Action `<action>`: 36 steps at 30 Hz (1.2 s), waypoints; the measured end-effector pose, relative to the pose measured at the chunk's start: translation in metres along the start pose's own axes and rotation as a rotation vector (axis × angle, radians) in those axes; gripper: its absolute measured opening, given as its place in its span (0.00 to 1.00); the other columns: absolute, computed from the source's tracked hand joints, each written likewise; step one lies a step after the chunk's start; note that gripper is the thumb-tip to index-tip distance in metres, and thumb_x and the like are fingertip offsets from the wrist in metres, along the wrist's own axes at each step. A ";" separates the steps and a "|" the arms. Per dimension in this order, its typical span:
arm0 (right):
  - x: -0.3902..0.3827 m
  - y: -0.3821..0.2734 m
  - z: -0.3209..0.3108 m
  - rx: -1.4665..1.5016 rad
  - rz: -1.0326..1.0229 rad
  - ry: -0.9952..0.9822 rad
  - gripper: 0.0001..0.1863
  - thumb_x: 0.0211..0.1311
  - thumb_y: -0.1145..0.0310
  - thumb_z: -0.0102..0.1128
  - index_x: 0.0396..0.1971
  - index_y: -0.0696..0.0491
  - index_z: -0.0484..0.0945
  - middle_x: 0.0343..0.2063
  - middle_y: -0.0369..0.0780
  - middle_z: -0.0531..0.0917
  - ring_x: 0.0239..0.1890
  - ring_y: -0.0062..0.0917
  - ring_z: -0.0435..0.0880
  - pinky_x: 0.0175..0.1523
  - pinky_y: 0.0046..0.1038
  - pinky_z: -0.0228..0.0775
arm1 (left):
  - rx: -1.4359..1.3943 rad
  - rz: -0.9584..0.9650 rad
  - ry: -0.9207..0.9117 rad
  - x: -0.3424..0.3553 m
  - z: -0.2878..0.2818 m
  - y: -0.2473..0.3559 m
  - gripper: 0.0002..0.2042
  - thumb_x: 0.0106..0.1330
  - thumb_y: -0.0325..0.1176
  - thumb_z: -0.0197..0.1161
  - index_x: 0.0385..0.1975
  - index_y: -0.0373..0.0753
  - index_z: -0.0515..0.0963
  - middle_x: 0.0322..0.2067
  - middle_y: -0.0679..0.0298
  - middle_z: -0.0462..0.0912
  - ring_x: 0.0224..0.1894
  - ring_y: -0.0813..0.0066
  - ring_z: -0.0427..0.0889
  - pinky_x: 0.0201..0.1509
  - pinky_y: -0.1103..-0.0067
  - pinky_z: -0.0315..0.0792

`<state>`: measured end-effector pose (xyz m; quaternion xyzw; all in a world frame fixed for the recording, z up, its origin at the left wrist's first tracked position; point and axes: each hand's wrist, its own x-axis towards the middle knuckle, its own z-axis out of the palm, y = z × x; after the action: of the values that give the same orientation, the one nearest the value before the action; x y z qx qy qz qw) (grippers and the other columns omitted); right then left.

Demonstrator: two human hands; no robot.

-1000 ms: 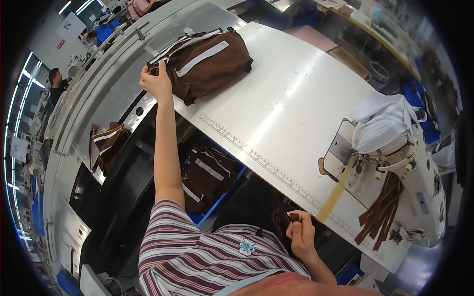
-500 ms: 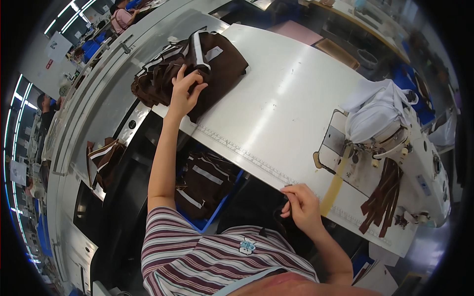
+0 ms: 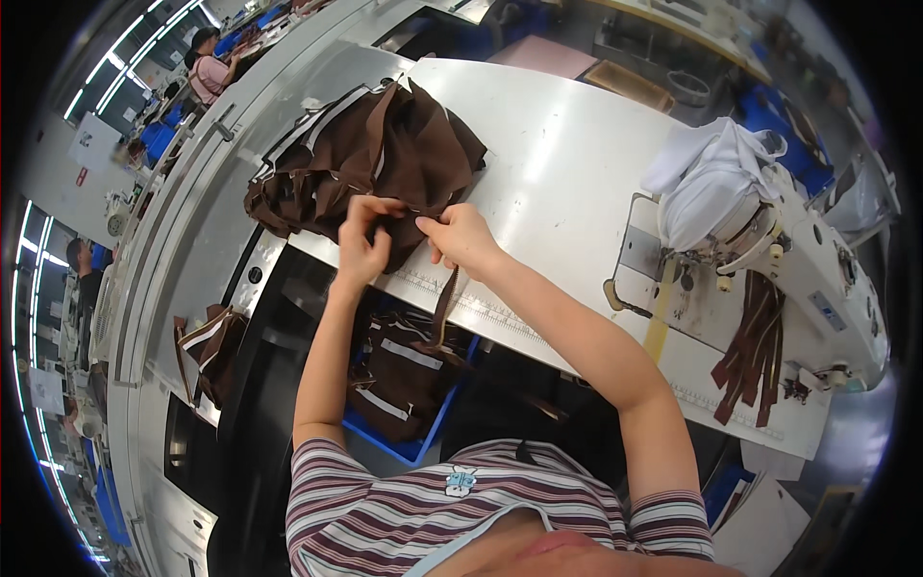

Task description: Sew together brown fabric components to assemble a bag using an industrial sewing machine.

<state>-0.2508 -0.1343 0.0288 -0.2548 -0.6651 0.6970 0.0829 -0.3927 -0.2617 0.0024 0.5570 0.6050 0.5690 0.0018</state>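
Note:
A heap of brown fabric pieces (image 3: 413, 144) with white bands lies at the far left of the white work table (image 3: 548, 154). At its near edge my left hand (image 3: 365, 242) has its fingers closed on the brown fabric. Just to the right, my right hand (image 3: 463, 238) pinches a narrow brown strip (image 3: 444, 308) against that same edge. The strip hangs down over the table's front edge, its lower end blurred above my lap. My fingertips hide exactly where strip and fabric meet.
A sewing machine (image 3: 817, 288) with white cloth (image 3: 711, 173) draped over it stands at the right, beside a bunch of brown strips (image 3: 755, 346). Below the table sits a blue bin (image 3: 415, 450) of brown pieces. More brown fabric (image 3: 213, 351) lies at left. Other people work far left.
My right hand has moved from the table's front edge up to the fabric heap, bringing the strip. My left hand has come down nearer, and the top fabric piece is turned over.

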 end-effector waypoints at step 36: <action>-0.265 0.092 -0.057 -0.336 -0.171 -0.172 0.14 0.69 0.67 0.48 0.42 0.64 0.76 0.36 0.49 0.79 0.37 0.41 0.80 0.42 0.33 0.73 | 0.664 0.308 -0.752 0.140 0.205 0.156 0.07 0.60 0.34 0.61 0.37 0.45 0.80 0.30 0.52 0.83 0.35 0.50 0.81 0.40 0.61 0.74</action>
<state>0.0237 -0.2135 0.0057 -0.1473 -0.7957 0.5860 0.0409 -0.2104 -0.0681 0.1262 0.7759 0.6214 0.1008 -0.0417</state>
